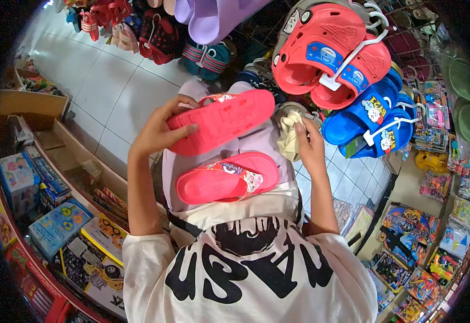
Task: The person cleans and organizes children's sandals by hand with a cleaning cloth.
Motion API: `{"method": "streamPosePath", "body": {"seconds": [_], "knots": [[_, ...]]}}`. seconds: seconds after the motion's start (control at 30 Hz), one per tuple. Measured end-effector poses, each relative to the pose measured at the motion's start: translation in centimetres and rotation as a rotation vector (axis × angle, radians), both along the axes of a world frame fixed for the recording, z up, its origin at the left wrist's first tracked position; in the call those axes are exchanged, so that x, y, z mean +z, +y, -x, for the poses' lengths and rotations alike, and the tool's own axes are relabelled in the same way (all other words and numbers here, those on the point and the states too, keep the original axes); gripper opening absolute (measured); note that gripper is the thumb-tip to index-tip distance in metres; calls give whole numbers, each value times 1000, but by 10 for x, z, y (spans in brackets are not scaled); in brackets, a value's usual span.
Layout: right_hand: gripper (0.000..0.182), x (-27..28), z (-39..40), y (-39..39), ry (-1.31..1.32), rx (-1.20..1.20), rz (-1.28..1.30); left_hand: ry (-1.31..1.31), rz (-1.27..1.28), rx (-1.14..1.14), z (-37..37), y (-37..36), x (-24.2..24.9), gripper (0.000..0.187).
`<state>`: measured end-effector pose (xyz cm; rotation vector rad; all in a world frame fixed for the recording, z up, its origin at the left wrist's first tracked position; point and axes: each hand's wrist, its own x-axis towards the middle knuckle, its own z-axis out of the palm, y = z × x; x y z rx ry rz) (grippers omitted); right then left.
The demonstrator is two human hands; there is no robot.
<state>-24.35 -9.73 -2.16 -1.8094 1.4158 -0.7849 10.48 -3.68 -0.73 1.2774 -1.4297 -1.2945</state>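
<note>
My left hand (171,127) grips a pinkish-red sandal (224,123) by its heel end, thumb pressed on the sole. The sole faces me, and a bit of the patterned strap shows along the upper edge. Its matching sandal (213,183) lies across my lap, footbed up, with a printed cartoon strap. In my right hand (311,144) a crumpled cream cloth (289,137) is pinched, to the right of the raised sandal and apart from it. Light purple trousers (256,139) cover my legs beneath.
Red clogs (326,54) and blue slides (372,118) hang close at the upper right. Purple footwear (211,21) hangs ahead. Boxed toys (57,226) fill a shelf at left; packaged toys (410,226) line the right side. White floor tiles (100,75) show beyond.
</note>
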Motion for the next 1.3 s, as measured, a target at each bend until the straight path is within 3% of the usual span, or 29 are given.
{"method": "streamPosePath", "body": {"seconds": [0.13, 0.17, 0.27, 0.3, 0.43, 0.53, 0.63, 0.73, 0.77, 0.9, 0.97, 1.1, 1.3], "knots": [[28, 33, -7, 2, -26, 46, 49, 20, -279, -82, -1, -11, -18, 33], [26, 39, -10, 2, 2, 42, 36, -141, 20, -75, 5, -10, -26, 42], [26, 32, -12, 4, 80, 44, 115, -535, 229, 92, 15, 2, -14, 59], [26, 31, -13, 5, 55, 52, 89, -495, 228, 67, 19, 8, -12, 71], [25, 18, -16, 5, 16, 101, 33, -764, 222, -3, 41, 22, -6, 77], [25, 20, -23, 4, -26, 132, 53, -764, 322, -24, 34, 15, -13, 65], [24, 28, -23, 4, -52, 122, 87, -343, 190, -54, 16, 4, -6, 47], [24, 43, -27, 5, -79, 89, 133, -383, -167, -69, 7, 0, 8, 39], [25, 40, -26, 3, -90, 80, 184, -375, -58, -42, 7, 0, -3, 38], [34, 34, -46, 0, -48, 168, 401, -278, -69, 40, 6, 4, -26, 38], [36, 29, -65, 3, 102, 255, 430, -232, 4, 39, 4, 8, -34, 37], [41, 24, -74, -3, 374, 297, 412, -505, 129, -38, 14, 18, -3, 37], [40, 24, -32, -7, 446, 221, 284, -722, 269, -70, 35, 30, 10, 38]]}}
